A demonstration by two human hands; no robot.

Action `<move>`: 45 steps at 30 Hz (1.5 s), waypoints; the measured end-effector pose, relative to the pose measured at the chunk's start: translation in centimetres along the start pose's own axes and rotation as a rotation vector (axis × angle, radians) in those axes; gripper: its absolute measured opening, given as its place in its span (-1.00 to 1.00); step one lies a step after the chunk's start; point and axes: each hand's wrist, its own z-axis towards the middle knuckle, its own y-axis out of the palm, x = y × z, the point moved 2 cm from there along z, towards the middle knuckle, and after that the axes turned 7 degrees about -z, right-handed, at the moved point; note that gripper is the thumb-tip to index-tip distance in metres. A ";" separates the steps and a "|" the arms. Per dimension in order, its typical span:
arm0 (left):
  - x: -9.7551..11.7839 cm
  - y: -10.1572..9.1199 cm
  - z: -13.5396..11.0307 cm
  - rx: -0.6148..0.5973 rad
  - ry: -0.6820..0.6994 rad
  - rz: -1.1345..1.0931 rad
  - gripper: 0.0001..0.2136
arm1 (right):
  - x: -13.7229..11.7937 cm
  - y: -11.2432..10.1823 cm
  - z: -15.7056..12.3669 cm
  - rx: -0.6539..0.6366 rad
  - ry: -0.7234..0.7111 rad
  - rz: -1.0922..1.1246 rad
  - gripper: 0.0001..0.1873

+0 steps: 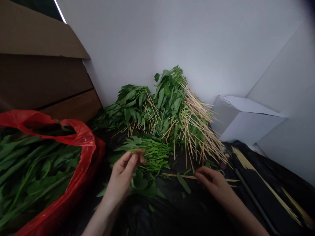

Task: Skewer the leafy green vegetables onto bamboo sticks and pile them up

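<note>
On the black, sheet-like covering, the left hand was poised with thumb and fingers drawn together over a loose bundle of bright green leafy stems. To its right, the right hand curled its fingers beside thin, pale wooden sticks — in this dim view, whether either hand gripped anything could not be told. On the far side, a dark green leafy heap bristled with pale sticks; a bulging red plastic bag stood near left.

Bare-handed, fingers bent
Left hand has thumb close to fingers; right hand, well apart, angles inward.
</note>
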 end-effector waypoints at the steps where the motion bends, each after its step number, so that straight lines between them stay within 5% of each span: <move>1: 0.6 -0.6 0.8 -0.065 0.063 0.170 -0.77 | 0.4 0.4 -0.3 0.007 -0.040 -0.107 -0.71; 5: 0.6 -0.7 2.6 -0.319 0.371 0.744 -0.75 | 0.7 4.1 -1.4 0.080 -0.142 -0.481 -0.96; 8: -0.7 -0.4 2.2 -0.387 0.456 0.935 -0.62 | 0.6 5.2 -1.7 0.115 -0.208 -0.522 -0.89; 15: -1.1 -1.2 -1.9 -0.386 0.464 0.829 -0.77 | 2.1 0.7 0.1 0.216 -0.176 -0.343 -0.86; 19: -2.1 -0.8 -4.2 -0.543 0.338 0.832 -0.80 | 2.1 1.8 1.4 0.121 -0.219 -0.390 -0.70; 24: -2.9 -1.0 -4.9 -0.555 0.271 0.798 -0.79 | 1.6 3.4 2.3 0.020 -0.230 -0.353 -0.74; 28: -2.8 -1.1 -4.6 -0.547 0.216 0.721 -0.77 | 1.1 2.5 2.2 0.003 -0.210 -0.212 -0.82; 31: -3.0 0.0 -4.6 -0.536 0.110 0.606 -0.77 | 0.2 2.3 1.5 -0.035 -0.176 -0.073 -0.70; 37: -5.5 4.1 -5.4 -0.315 -0.197 -0.027 -0.65 | -2.4 4.4 -0.3 -0.219 0.029 0.632 -0.52; 41: -7.4 5.5 -6.5 -0.189 -0.425 -0.372 -0.79 | -3.2 5.7 -1.2 -0.211 0.064 0.673 -0.52; 45: -7.1 4.4 -6.3 -0.003 -0.527 -0.512 -0.82 | -2.7 6.2 -2.1 -0.174 0.061 0.581 -0.57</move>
